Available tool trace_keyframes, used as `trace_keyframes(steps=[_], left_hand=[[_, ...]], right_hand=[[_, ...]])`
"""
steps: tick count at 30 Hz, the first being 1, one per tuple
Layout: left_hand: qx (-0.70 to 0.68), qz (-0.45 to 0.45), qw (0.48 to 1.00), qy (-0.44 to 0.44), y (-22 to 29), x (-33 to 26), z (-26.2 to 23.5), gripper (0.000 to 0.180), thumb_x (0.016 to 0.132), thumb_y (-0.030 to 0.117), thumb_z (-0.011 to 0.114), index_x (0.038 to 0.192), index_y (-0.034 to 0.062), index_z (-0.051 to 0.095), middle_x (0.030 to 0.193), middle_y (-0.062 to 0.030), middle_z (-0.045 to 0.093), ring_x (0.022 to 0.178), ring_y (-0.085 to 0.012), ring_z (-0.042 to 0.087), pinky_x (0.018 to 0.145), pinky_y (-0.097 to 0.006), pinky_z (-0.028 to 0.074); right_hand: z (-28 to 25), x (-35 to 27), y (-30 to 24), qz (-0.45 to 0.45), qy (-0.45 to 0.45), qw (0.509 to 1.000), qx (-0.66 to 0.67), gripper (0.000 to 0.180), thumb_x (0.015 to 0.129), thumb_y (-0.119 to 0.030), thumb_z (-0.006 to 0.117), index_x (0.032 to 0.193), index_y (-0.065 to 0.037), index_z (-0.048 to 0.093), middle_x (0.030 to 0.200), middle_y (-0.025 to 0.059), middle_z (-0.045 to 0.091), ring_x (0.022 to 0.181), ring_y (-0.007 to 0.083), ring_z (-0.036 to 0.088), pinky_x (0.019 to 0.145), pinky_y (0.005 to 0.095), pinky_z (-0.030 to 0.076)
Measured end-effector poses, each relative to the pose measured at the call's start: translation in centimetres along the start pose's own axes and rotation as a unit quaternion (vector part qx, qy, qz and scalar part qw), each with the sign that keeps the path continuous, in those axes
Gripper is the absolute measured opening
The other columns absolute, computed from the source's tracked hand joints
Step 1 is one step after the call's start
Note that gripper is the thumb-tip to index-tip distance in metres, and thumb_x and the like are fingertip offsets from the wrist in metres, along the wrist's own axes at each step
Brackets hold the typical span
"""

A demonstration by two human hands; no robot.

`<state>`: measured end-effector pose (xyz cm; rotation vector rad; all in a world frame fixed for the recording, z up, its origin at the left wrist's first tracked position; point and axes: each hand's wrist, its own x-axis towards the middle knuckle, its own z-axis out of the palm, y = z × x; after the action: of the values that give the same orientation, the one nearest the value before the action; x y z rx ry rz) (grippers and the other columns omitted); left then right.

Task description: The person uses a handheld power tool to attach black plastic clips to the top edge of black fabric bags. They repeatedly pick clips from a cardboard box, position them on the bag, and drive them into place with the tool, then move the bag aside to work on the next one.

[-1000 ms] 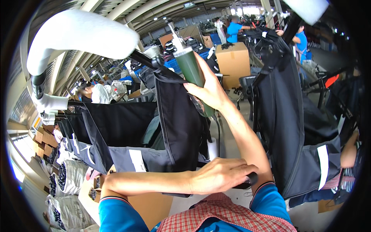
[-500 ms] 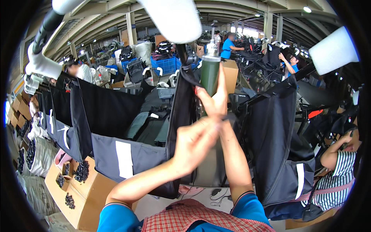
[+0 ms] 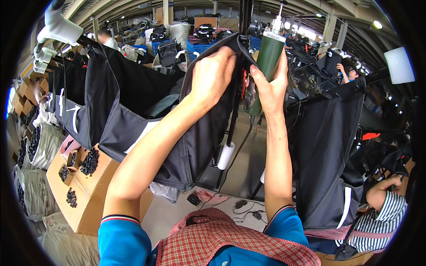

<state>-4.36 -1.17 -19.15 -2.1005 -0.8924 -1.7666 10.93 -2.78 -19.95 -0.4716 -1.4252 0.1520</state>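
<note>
My right hand (image 3: 274, 91) is wrapped round a green electric screwdriver (image 3: 269, 53), held upright with its metal tip pointing up and its cord (image 3: 248, 137) hanging below. The screwdriver stands just right of a black upright frame tube (image 3: 245, 20). To the left of that tube, my left hand (image 3: 212, 75) is closed on the upper edge of a black fabric panel (image 3: 213, 119) of a wagon-like folding frame. Its fingertips curl over behind the fabric and are partly hidden. A red part (image 3: 244, 82) shows beside the tube, between my hands.
More black fabric bodies (image 3: 326, 155) stand to the right and left. A cardboard box (image 3: 80, 195) at lower left carries piles of small black parts (image 3: 90, 162). White foam sleeves (image 3: 226, 155) cover some tube ends. A co-worker in a striped sleeve (image 3: 377, 208) is at right.
My left hand has gone from in front of my right wrist up to the fabric edge and closed on it. My right hand, with the screwdriver, appears farther right. The view has shifted too.
</note>
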Motion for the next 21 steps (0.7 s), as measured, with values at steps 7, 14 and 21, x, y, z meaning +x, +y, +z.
trace_keyframes(steps=[7,14,21], left_hand=[[-0.228,-0.023,0.953,-0.199,-2.6,2.5,-1.3,0.026,0.087,0.002,0.053,0.109,-0.0047,0.063,0.108,-0.0176,0.065,0.103,-0.0264,0.063,0.092,-0.030,0.047],[-0.294,0.049,0.935,-0.194,-3.4,3.7,1.5,0.011,0.078,-0.005,0.048,0.085,-0.0060,0.056,0.088,-0.0131,0.054,0.089,-0.0268,0.053,0.083,-0.034,0.042],[-0.495,-0.164,0.831,-0.195,-1.2,2.2,-0.3,0.025,0.084,-0.007,0.043,0.102,-0.0014,0.059,0.092,-0.0040,0.062,0.087,-0.0093,0.056,0.082,-0.026,0.046]], right_hand=[[-0.2,0.6,-0.2,0.053,0.003,0.995,0.079,0.079,0.078,0.000,0.064,0.146,-0.003,0.024,0.096,0.0059,0.058,0.085,0.0118,0.058,0.076,0.0274,0.050],[-0.6,1.5,0.1,0.087,-0.016,0.991,0.102,0.078,0.079,0.001,0.063,0.146,-0.004,0.024,0.094,0.0052,0.059,0.081,0.0112,0.058,0.073,0.0256,0.050],[0.1,0.7,-0.9,0.195,-0.054,0.949,0.242,0.078,0.079,0.003,0.063,0.146,-0.007,0.024,0.088,0.0063,0.057,0.059,0.0125,0.059,0.048,0.0268,0.052]])
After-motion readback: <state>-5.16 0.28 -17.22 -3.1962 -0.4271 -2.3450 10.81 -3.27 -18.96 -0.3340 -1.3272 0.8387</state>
